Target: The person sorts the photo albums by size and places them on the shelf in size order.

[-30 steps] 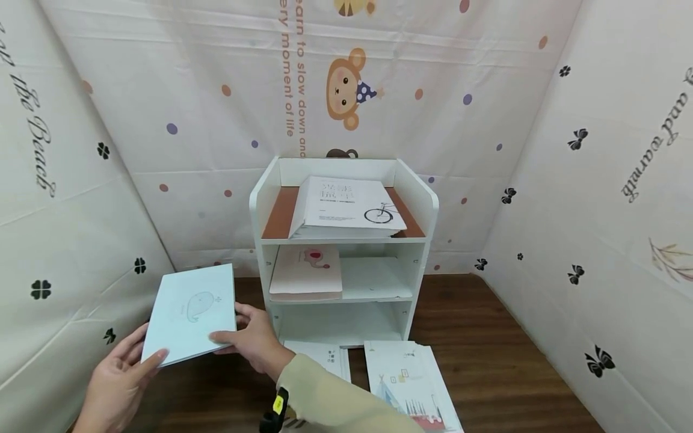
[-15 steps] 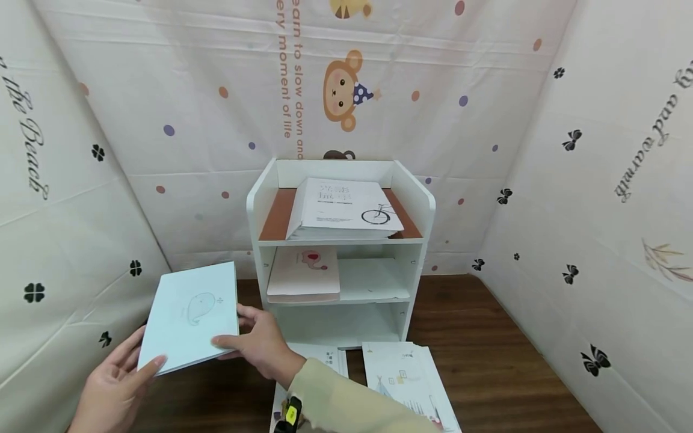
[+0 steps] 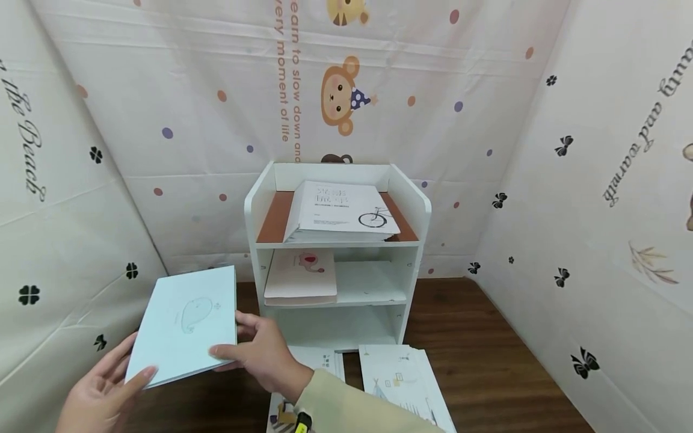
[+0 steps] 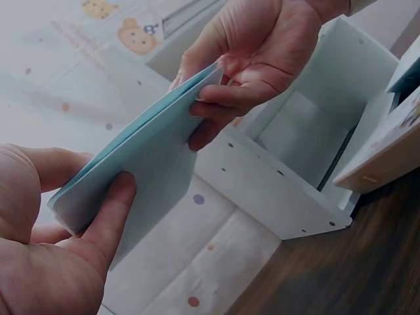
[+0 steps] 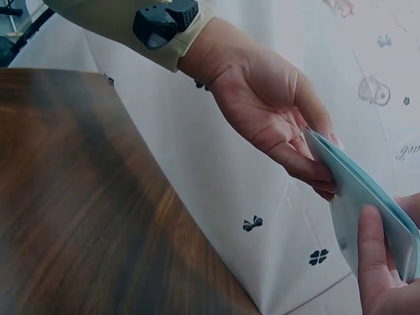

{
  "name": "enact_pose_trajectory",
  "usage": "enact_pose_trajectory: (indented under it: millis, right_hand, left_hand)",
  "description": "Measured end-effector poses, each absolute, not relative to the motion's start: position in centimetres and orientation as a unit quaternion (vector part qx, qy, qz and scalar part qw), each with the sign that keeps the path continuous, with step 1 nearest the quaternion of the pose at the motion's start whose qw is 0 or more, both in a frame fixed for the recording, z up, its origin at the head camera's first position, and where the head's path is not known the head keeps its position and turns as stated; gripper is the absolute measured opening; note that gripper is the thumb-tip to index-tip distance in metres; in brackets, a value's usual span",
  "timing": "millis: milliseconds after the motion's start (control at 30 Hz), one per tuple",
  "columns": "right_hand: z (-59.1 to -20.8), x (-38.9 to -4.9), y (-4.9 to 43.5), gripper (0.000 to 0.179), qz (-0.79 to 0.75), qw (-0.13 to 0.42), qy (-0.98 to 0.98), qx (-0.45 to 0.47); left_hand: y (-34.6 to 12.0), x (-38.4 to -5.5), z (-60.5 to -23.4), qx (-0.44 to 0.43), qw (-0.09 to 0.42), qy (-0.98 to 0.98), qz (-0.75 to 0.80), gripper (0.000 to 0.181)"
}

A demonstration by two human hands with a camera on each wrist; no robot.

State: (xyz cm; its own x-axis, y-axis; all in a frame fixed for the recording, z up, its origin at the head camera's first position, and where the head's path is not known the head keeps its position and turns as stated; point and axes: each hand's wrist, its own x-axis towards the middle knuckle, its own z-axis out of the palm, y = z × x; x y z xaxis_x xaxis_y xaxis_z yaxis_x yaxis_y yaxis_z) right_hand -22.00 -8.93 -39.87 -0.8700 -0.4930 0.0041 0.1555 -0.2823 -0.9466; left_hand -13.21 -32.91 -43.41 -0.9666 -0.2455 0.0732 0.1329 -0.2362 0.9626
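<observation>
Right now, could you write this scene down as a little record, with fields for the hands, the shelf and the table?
Left hand: left hand grips the near left corner of the light-blue book
Right hand: right hand pinches the same book's right edge
Cover in hand: whale drawing
Shelf top: bicycle-print book; one or several, unclear
Middle shelf: pale book with a pink elephant, at left
Table: tent-print book; another white book, partly hidden by the right arm

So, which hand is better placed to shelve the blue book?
Probably the right hand: it grips the book on the side nearer the shelf, while the left hand holds the farther side.
</observation>
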Motion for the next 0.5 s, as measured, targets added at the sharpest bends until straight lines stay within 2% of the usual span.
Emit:
enact_pose_trajectory:
  millis: [233,500]
  right_hand:
    - [-39.5,-20.7,-8.1,0.058,-0.795,0.217,0.541,-0.166]
    - [-39.2,-19.4,-7.5,0.061,-0.808,0.212,0.522,-0.173]
  left_hand:
    - [-33.4,-12.4,-43.1,0.057,0.109,-0.629,-0.768,0.068]
    - [-33.8,-11.9,-43.4,0.064,0.108,-0.654,-0.746,0.069]
